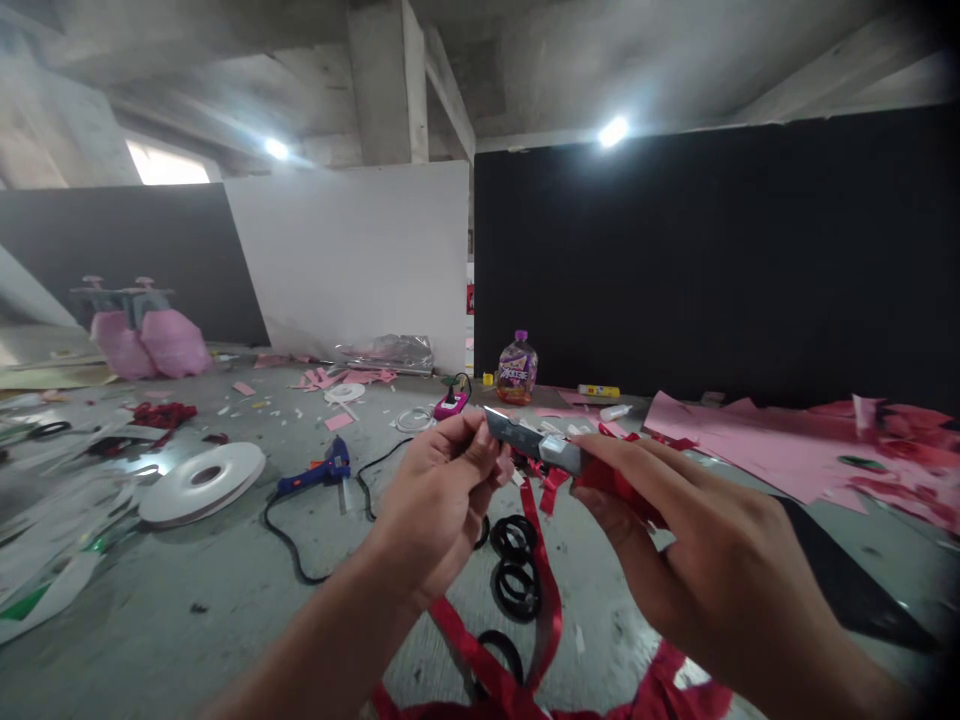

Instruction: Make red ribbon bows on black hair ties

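Observation:
My right hand (697,540) is closed around the red handle of what looks like a utility knife (517,435). Its dark grey blade points left and a silver collar joins it to the handle. My left hand (446,490) is pinched at the blade's tip; whether it grips the blade or something small there is hidden. Below and behind the hands, red ribbon (547,600) trails over the grey surface. Several black rings (517,590) lie between my forearms, some overlapping. Crumpled red fabric or ribbon (667,690) is gathered at the bottom edge.
To the left are a blue hot glue gun (319,470) with a black cord and a white ribbon spool (202,485). A purple-capped drink bottle (517,370) stands behind my hands, beside a pink power socket (450,403). Pink sheets (735,450) and a black board (847,570) lie right.

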`<control>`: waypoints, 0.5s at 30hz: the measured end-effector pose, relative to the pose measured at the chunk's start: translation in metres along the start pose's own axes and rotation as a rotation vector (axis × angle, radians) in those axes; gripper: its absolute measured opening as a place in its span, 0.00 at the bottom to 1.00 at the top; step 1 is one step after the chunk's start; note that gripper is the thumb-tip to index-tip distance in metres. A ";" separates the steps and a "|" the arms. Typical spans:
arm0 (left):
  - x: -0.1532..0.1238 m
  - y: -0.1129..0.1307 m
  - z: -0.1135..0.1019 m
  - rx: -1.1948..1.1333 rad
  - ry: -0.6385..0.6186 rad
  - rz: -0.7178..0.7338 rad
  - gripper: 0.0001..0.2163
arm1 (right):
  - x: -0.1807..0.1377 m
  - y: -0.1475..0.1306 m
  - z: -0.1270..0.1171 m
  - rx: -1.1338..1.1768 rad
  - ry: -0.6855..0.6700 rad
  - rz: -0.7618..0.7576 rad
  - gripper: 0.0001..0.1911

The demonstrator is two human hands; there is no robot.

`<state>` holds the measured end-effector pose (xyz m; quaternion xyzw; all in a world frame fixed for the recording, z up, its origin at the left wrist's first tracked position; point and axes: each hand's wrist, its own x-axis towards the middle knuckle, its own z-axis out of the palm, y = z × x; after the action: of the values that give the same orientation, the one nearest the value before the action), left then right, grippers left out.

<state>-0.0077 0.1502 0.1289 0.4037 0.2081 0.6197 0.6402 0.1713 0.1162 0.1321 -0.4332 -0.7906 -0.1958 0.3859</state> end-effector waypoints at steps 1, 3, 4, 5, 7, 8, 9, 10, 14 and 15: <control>0.000 0.000 0.000 0.005 0.001 0.006 0.04 | 0.000 0.000 0.000 -0.001 -0.003 0.002 0.14; 0.000 -0.001 -0.001 0.014 -0.008 -0.002 0.04 | 0.000 0.001 0.001 -0.005 -0.004 0.004 0.15; 0.000 -0.002 -0.001 0.017 -0.016 -0.009 0.04 | 0.000 0.001 0.001 -0.004 -0.004 0.003 0.15; 0.000 -0.002 -0.001 0.020 -0.022 -0.013 0.04 | 0.000 0.002 0.001 -0.003 -0.003 0.001 0.14; 0.001 -0.001 -0.002 0.032 -0.017 -0.002 0.05 | 0.001 0.002 0.001 0.004 -0.005 0.001 0.14; 0.001 0.000 -0.002 0.039 -0.006 0.012 0.05 | 0.001 0.002 0.000 0.007 -0.009 0.003 0.14; 0.002 0.001 -0.002 0.045 0.007 0.027 0.05 | 0.002 0.002 0.000 0.008 -0.013 0.005 0.14; 0.001 0.002 -0.001 0.051 0.018 0.039 0.05 | 0.002 0.002 -0.001 0.007 -0.016 0.008 0.14; 0.000 0.001 0.001 0.056 0.004 0.020 0.05 | 0.003 0.001 -0.002 0.002 -0.012 0.001 0.15; -0.001 0.001 0.001 0.056 0.002 0.011 0.05 | 0.002 0.001 -0.002 0.006 -0.014 0.000 0.15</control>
<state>-0.0077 0.1494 0.1296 0.4223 0.2237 0.6175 0.6248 0.1723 0.1169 0.1352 -0.4332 -0.7941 -0.1903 0.3815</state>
